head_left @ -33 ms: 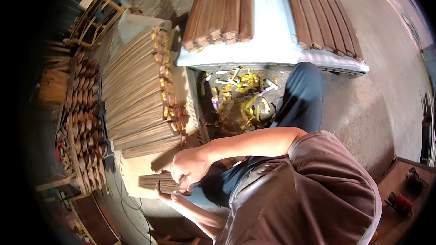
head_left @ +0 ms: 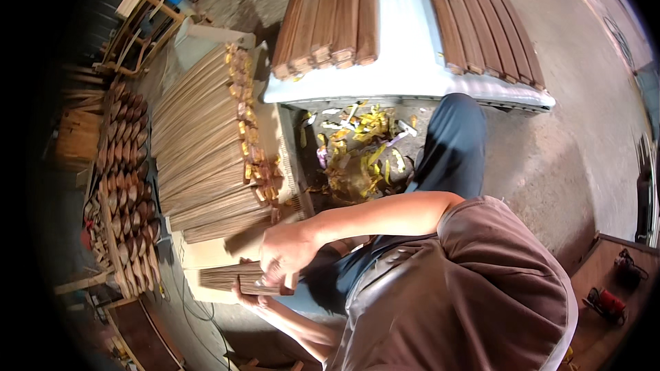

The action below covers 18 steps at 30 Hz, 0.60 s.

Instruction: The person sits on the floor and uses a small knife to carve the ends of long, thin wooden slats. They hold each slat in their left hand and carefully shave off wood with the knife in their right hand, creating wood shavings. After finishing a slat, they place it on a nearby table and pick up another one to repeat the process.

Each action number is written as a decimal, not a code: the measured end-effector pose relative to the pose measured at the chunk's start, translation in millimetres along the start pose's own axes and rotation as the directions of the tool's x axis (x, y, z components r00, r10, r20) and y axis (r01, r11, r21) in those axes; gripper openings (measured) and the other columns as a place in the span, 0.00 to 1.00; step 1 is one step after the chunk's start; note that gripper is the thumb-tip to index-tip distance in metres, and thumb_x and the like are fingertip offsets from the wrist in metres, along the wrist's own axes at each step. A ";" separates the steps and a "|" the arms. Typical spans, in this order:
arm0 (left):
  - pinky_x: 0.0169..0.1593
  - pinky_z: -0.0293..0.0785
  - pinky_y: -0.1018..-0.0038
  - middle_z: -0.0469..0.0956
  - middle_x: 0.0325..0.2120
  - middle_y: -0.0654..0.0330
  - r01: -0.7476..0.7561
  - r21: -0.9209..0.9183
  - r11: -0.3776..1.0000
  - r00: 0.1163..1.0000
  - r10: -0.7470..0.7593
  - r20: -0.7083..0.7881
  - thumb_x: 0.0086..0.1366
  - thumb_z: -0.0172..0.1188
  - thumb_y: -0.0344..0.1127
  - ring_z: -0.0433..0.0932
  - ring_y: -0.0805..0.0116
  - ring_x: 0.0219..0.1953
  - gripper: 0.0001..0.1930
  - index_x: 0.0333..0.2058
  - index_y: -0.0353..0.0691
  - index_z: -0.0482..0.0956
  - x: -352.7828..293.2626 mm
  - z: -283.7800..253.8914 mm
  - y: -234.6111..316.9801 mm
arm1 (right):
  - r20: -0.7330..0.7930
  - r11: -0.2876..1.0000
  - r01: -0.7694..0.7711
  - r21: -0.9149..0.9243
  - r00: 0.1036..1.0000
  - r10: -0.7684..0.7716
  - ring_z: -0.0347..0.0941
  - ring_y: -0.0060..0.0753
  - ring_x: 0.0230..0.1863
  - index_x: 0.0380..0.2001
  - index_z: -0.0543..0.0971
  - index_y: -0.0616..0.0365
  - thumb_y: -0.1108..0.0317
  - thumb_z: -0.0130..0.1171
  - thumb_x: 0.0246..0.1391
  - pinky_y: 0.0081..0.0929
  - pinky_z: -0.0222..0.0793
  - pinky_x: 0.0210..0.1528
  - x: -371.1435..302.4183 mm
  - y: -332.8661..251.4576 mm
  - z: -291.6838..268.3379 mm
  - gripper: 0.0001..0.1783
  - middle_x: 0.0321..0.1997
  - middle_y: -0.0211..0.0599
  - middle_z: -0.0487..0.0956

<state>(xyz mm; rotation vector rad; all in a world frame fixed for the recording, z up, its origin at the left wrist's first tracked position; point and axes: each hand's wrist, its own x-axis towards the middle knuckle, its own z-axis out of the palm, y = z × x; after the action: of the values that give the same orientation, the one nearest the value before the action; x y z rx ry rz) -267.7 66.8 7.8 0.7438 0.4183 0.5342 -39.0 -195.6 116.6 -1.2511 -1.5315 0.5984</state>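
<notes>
Brown wood strips [head_left: 223, 278] held in left hand [head_left: 254, 299], under bent right hand [head_left: 285, 249]; can't tell if gripping too.

slats [head_left: 199, 144] lie left of scraps [head_left: 375, 124], boards [head_left: 330, 17] on the sheet [head_left: 405, 27] beyond.

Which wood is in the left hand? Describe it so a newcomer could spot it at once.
Find the big stack of straight brown strips left of the yellow scraps, then the tan board by its near end. There the left hand holds a striped brown wood piece, the right hand over its right end. Unlike the stacked strips, it is gripped apart from the pile.
</notes>
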 end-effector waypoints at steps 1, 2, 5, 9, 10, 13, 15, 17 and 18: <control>0.71 0.62 0.53 0.71 0.59 0.39 0.048 -0.137 0.989 0.984 -0.070 -0.161 0.56 0.65 0.35 0.68 0.47 0.64 0.38 0.63 0.24 0.63 1.7 33.3 0.2 | -0.111 0.993 -0.118 0.006 0.987 0.118 0.79 0.43 0.33 0.31 0.84 0.59 0.58 0.66 0.57 0.42 0.72 0.37 -7.4 -6.9 -4.3 0.13 0.28 0.42 0.81; 0.71 0.60 0.53 0.70 0.61 0.41 0.026 -0.116 0.993 0.994 -0.038 -0.107 0.56 0.66 0.34 0.68 0.48 0.65 0.38 0.64 0.26 0.64 3.5 50.9 2.2 | -0.126 0.962 -0.189 -0.198 0.978 0.166 0.78 0.43 0.30 0.31 0.83 0.60 0.53 0.64 0.58 0.43 0.72 0.36 -10.5 -19.3 -16.2 0.18 0.27 0.41 0.80; 0.72 0.58 0.53 0.69 0.62 0.46 -0.156 0.043 0.987 0.986 0.153 0.061 0.58 0.64 0.35 0.66 0.51 0.66 0.37 0.65 0.31 0.63 23.7 97.6 7.5 | -0.167 0.790 -0.426 -0.440 0.904 0.394 0.78 0.41 0.33 0.44 0.80 0.63 0.39 0.67 0.51 0.40 0.75 0.42 -6.1 -42.7 -35.3 0.35 0.26 0.45 0.79; 0.71 0.60 0.54 0.65 0.65 0.46 -0.298 0.296 0.907 0.954 0.286 0.083 0.60 0.64 0.41 0.66 0.53 0.67 0.41 0.69 0.34 0.58 26.0 239.5 -1.6 | -0.384 0.723 -0.423 -0.546 0.894 0.233 0.76 0.53 0.44 0.62 0.69 0.73 0.28 0.67 0.41 0.39 0.74 0.51 -8.9 -43.5 -34.1 0.61 0.19 0.45 0.76; 0.71 0.60 0.54 0.65 0.66 0.46 -0.361 0.316 0.877 0.932 0.332 0.143 0.60 0.65 0.42 0.65 0.52 0.67 0.41 0.69 0.34 0.58 35.6 257.2 -4.5 | -0.410 0.727 -0.473 -0.498 0.867 0.283 0.76 0.51 0.43 0.62 0.67 0.77 0.28 0.67 0.40 0.38 0.74 0.51 -12.5 -53.4 -41.5 0.63 0.18 0.44 0.76; 0.70 0.61 0.48 0.66 0.66 0.50 -0.516 0.333 0.789 0.847 0.411 0.337 0.56 0.69 0.45 0.68 0.50 0.66 0.43 0.68 0.40 0.61 46.5 321.4 -20.6 | -0.578 0.630 -0.552 -0.547 0.793 0.193 0.73 0.46 0.42 0.62 0.67 0.77 0.28 0.67 0.41 0.36 0.74 0.48 -23.1 -46.0 -55.3 0.62 0.17 0.41 0.75; 0.72 0.51 0.38 0.62 0.69 0.57 -0.549 0.365 0.752 0.827 0.425 0.367 0.53 0.71 0.48 0.65 0.47 0.67 0.47 0.70 0.50 0.59 42.1 363.7 -37.1 | -0.623 0.550 -0.642 -0.534 0.739 0.258 0.67 0.38 0.42 0.60 0.68 0.76 0.30 0.67 0.43 0.34 0.74 0.44 -40.2 -63.0 -77.5 0.59 0.28 0.41 0.78; 0.72 0.54 0.39 0.64 0.68 0.56 -0.538 0.297 0.789 0.806 0.379 0.455 0.51 0.73 0.47 0.65 0.47 0.68 0.49 0.70 0.49 0.58 51.5 388.3 -48.7 | -0.684 0.487 -0.726 -0.485 0.662 0.306 0.66 0.39 0.45 0.57 0.68 0.73 0.34 0.69 0.43 0.36 0.74 0.42 -59.1 -83.5 -97.6 0.53 0.34 0.42 0.78; 0.71 0.56 0.39 0.64 0.67 0.55 -0.528 0.268 0.806 0.792 0.353 0.498 0.50 0.74 0.46 0.65 0.47 0.68 0.51 0.71 0.48 0.56 53.0 405.6 -57.8 | -0.738 0.492 -0.738 -0.463 0.628 0.248 0.66 0.40 0.46 0.55 0.69 0.71 0.36 0.70 0.43 0.37 0.74 0.42 -70.8 -81.6 -104.4 0.51 0.35 0.42 0.78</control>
<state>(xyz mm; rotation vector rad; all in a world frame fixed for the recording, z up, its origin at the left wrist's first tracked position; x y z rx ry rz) 8.2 -149.0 226.8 1.3459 -0.0852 0.7237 18.2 -310.5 194.7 -2.3508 -0.7857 -0.1497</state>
